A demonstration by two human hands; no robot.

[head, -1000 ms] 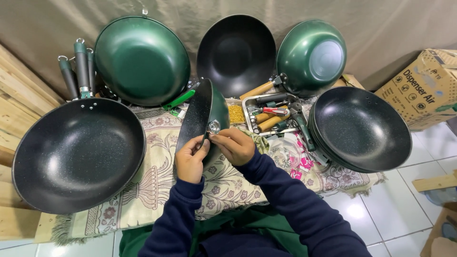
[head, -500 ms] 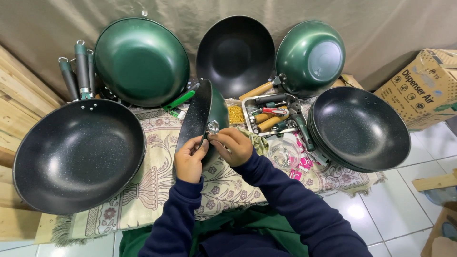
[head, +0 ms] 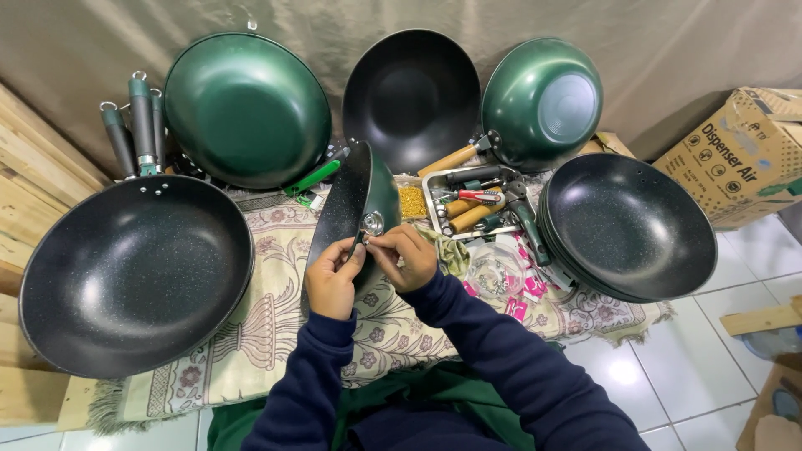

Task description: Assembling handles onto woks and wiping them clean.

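While the dark green metal wok (head: 355, 205) stands on edge, rim running away from the person, both the left hand (head: 334, 280) and right hand (head: 407, 255) pinch its silver fitting (head: 373, 223) above the floral patterned cloth (head: 251, 334) on white floor tiles (head: 668, 384).

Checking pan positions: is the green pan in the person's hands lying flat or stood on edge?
On edge: the green pan shows only its thin profile, rim upright between both hands.

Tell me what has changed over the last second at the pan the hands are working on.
Almost nothing. Both hands have stayed on the upright pan at its metal fitting: the left hand still steadies its rim, and the right hand has only shifted its fingers slightly at the fitting. Nothing was picked up or let go. The big pan, the stacked pans and the tool tray are unchanged.
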